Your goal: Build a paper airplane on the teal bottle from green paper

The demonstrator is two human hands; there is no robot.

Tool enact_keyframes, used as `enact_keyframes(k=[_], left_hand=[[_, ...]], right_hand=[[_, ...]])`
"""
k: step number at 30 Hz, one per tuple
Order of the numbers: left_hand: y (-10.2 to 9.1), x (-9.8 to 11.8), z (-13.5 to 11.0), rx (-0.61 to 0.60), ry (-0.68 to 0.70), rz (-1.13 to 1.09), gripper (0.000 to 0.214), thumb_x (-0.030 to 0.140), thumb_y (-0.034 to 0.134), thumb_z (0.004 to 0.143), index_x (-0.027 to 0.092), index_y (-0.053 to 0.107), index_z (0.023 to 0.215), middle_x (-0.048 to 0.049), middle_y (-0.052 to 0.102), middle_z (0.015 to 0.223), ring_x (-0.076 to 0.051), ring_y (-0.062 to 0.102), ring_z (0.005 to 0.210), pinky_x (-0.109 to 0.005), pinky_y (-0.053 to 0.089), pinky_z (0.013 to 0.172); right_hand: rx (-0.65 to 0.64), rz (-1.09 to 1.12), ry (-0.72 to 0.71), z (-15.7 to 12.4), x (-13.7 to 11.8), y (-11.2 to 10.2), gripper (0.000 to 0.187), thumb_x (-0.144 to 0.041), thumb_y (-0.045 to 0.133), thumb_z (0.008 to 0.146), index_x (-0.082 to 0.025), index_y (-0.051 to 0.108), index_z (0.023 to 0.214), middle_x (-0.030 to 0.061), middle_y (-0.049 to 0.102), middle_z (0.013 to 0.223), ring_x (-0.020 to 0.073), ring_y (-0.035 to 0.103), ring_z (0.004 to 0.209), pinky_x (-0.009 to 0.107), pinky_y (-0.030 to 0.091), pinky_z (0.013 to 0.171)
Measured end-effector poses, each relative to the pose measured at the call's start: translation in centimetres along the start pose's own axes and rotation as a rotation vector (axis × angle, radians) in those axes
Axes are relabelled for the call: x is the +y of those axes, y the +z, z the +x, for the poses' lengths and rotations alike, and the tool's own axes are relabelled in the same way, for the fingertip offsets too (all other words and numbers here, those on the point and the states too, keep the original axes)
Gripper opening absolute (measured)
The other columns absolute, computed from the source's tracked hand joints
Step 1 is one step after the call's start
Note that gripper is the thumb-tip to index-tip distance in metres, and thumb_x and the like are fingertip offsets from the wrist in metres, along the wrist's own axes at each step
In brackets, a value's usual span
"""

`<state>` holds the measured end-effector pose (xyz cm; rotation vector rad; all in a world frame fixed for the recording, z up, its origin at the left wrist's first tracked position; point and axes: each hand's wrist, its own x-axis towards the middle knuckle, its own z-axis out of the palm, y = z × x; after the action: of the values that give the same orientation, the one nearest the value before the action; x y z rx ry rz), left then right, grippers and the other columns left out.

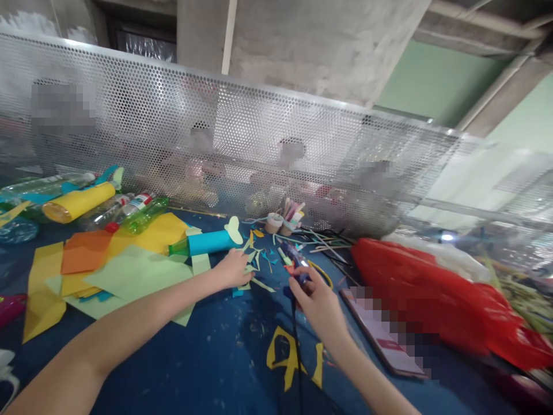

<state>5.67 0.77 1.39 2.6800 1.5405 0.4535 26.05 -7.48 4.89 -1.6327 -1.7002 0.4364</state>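
My left hand is low over the blue tabletop, fingers apart among small green and blue paper scraps. Just beyond it lies a green bottle wrapped in blue paper, with a pale green rounded paper piece at its end. My right hand has its fingers closed around a dark blue glue gun, partly hidden by the hand. A black cord runs from the glue gun toward me.
Paper sheets and plastic bottles lie at left, among them a yellow-wrapped bottle. Cups of sticks stand by the perforated metal screen. A red plastic bag, a flat tablet-like object and yellow cutouts lie right and front.
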Motion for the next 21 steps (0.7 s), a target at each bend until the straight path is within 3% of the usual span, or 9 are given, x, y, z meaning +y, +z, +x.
enact_keyframes(k=[4, 9, 15, 21], left_hand=[[0.4, 0.1, -1.0, 0.011, 0.057, -0.061, 0.047, 0.054, 0.052, 0.076, 0.013, 0.061, 0.096, -0.0150, 0.059, 0.101, -0.030, 0.050, 0.103, -0.038, 0.041, 0.088], [0.3, 0.9, -2.3, 0.030, 0.133, -0.076, 0.035, 0.044, 0.050, 0.082, 0.014, 0.061, 0.097, -0.0127, 0.057, 0.100, -0.028, 0.049, 0.100, -0.038, 0.041, 0.086], [-0.1, 1.6, -2.9, -0.008, 0.199, -0.086, 0.022, 0.020, 0.041, 0.088, 0.017, 0.061, 0.097, -0.0091, 0.058, 0.092, -0.022, 0.053, 0.091, -0.032, 0.042, 0.081], [0.1, 1.0, -2.5, 0.018, 0.138, -0.195, 0.021, 0.016, 0.043, 0.087, 0.018, 0.062, 0.094, -0.0083, 0.060, 0.092, -0.020, 0.056, 0.091, -0.030, 0.042, 0.081]], right_hand=[[0.045, -0.061, 0.002, 2.2, -1.0, -0.6, 0.025, -0.044, 0.049, 0.079, -0.023, 0.054, 0.091, -0.0065, 0.052, 0.046, 0.0158, 0.054, 0.043, 0.024, 0.037, 0.051], [0.095, -0.154, -0.001, 5.3, -1.8, 0.4, 0.022, -0.038, 0.047, 0.079, -0.023, 0.055, 0.094, -0.0043, 0.056, 0.049, 0.0179, 0.057, 0.051, 0.025, 0.036, 0.054], [0.129, -0.401, -0.041, 8.0, 0.4, 2.8, 0.020, -0.032, 0.046, 0.082, -0.022, 0.056, 0.096, 0.0015, 0.062, 0.068, 0.0182, 0.058, 0.064, 0.024, 0.034, 0.058], [0.068, -0.469, -0.059, 8.6, 2.1, 4.3, 0.017, -0.029, 0.045, 0.084, -0.020, 0.057, 0.094, 0.0018, 0.063, 0.068, 0.0174, 0.059, 0.063, 0.023, 0.034, 0.057]])
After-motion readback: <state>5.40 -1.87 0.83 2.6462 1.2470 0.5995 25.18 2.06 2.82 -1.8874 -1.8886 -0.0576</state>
